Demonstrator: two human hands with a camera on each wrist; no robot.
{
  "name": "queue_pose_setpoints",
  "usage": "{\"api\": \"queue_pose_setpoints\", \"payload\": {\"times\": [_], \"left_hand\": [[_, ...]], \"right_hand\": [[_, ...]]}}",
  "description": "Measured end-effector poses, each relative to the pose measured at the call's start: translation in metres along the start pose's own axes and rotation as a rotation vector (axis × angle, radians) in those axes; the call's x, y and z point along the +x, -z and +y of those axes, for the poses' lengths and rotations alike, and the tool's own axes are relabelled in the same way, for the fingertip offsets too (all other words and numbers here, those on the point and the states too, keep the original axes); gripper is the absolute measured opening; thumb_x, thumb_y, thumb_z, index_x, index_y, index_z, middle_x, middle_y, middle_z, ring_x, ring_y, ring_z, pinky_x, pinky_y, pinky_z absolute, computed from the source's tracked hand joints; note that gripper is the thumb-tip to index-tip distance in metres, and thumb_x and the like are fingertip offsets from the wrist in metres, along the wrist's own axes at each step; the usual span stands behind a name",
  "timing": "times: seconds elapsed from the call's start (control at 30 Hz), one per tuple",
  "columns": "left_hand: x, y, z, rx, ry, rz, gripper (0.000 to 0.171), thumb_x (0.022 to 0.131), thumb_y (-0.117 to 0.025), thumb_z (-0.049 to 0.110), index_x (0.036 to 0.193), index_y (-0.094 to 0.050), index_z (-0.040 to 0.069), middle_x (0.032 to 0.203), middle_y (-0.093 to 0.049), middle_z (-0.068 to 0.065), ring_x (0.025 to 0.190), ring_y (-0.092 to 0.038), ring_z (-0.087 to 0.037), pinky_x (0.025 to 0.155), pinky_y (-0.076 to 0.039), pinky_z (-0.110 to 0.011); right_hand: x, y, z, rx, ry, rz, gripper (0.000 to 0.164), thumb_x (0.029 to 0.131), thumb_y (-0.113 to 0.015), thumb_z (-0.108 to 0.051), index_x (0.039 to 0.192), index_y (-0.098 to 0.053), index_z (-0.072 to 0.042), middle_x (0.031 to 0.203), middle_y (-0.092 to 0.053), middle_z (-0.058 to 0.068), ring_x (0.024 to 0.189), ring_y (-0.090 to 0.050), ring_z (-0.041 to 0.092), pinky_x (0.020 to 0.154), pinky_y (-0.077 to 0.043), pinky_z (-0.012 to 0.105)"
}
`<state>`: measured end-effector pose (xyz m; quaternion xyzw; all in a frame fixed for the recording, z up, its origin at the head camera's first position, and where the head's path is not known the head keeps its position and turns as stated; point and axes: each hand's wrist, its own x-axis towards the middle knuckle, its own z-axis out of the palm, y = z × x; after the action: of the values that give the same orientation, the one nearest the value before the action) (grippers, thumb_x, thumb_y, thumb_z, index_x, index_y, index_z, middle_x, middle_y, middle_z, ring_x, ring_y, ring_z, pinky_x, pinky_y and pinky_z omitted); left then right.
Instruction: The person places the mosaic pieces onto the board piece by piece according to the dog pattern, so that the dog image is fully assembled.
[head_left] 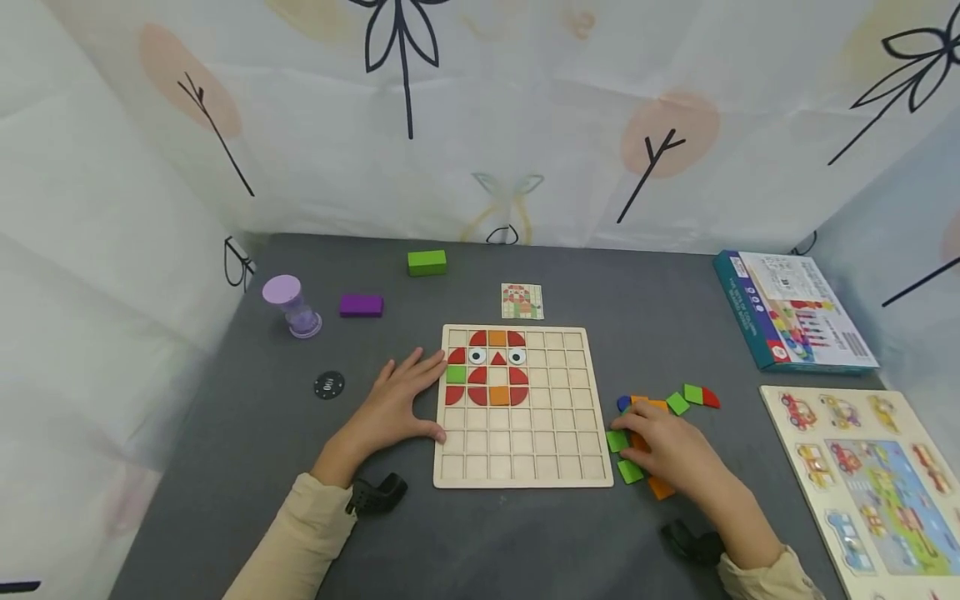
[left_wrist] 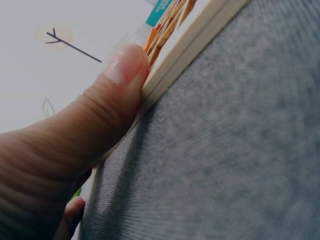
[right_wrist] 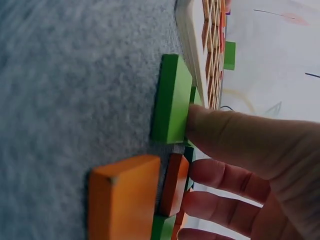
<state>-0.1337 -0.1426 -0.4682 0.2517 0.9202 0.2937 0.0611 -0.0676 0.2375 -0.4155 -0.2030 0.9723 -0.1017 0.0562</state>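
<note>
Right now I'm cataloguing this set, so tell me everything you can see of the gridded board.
The gridded board looks like pale wood: squarish, with rounded corners, a rim and raised strips dividing it into cells. It lies flat on the grey table. Toward its far left corner, cells hold red, orange and green pieces and two round eyes. The left hand touches its left edge, thumb apart from fingers.

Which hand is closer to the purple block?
Left. The left hand, touching the board, is below and right of the purple block in the head view; the right hand is farther off, at the tiles right of the board.
</note>
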Motion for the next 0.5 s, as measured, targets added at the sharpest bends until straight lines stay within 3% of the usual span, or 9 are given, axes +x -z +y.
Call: {"api": "queue_pose_setpoints", "payload": {"times": [0.13, 0.23, 0.33, 0.5], "left_hand": [[-0.002, -0.002, 0.000, -0.004, -0.002, -0.005, 0.106, 0.053, -0.070, 0.062, 0.141, -0.028, 0.019, 0.146, -0.022, 0.006, 0.136, -0.009, -0.024, 0.104, -0.002, -0.054], [-0.002, -0.001, 0.001, -0.007, -0.001, -0.003, 0.106, 0.053, -0.071, 0.061, 0.140, -0.028, 0.019, 0.146, -0.022, 0.006, 0.136, -0.009, -0.024, 0.104, -0.002, -0.054], [-0.002, 0.000, 0.001, -0.005, 0.005, -0.004, 0.106, 0.053, -0.071, 0.060, 0.141, -0.028, 0.019, 0.146, -0.022, 0.006, 0.136, -0.009, -0.024, 0.105, -0.001, -0.054], [-0.001, 0.002, 0.003, -0.006, 0.005, -0.005, 0.105, 0.053, -0.073, 0.058, 0.141, -0.028, 0.019, 0.146, -0.022, 0.005, 0.136, -0.009, -0.024, 0.105, -0.001, -0.054]], "right_hand": [[-0.001, 0.000, -0.004, 0.012, -0.014, 0.052, 0.028, 0.069, -0.075, -0.021, 0.094, -0.063, -0.015, 0.097, -0.058, 0.001, 0.077, -0.056, 0.013, 0.056, -0.047, 0.025], [0.005, 0.002, -0.015, 0.046, 0.016, 0.128, 0.026, 0.071, -0.074, -0.018, 0.094, -0.062, -0.014, 0.093, -0.058, -0.002, 0.068, -0.052, 0.008, 0.052, -0.043, 0.020], [0.018, 0.003, -0.037, 0.071, 0.066, 0.172, 0.026, 0.071, -0.073, -0.018, 0.094, -0.063, -0.015, 0.088, -0.057, -0.007, 0.063, -0.046, 0.005, 0.052, -0.040, 0.017], [0.046, -0.007, -0.080, 0.059, 0.169, 0.156, 0.024, 0.071, -0.072, -0.023, 0.093, -0.065, -0.019, 0.087, -0.057, -0.010, 0.070, -0.051, 0.003, 0.061, -0.047, 0.020]]}}
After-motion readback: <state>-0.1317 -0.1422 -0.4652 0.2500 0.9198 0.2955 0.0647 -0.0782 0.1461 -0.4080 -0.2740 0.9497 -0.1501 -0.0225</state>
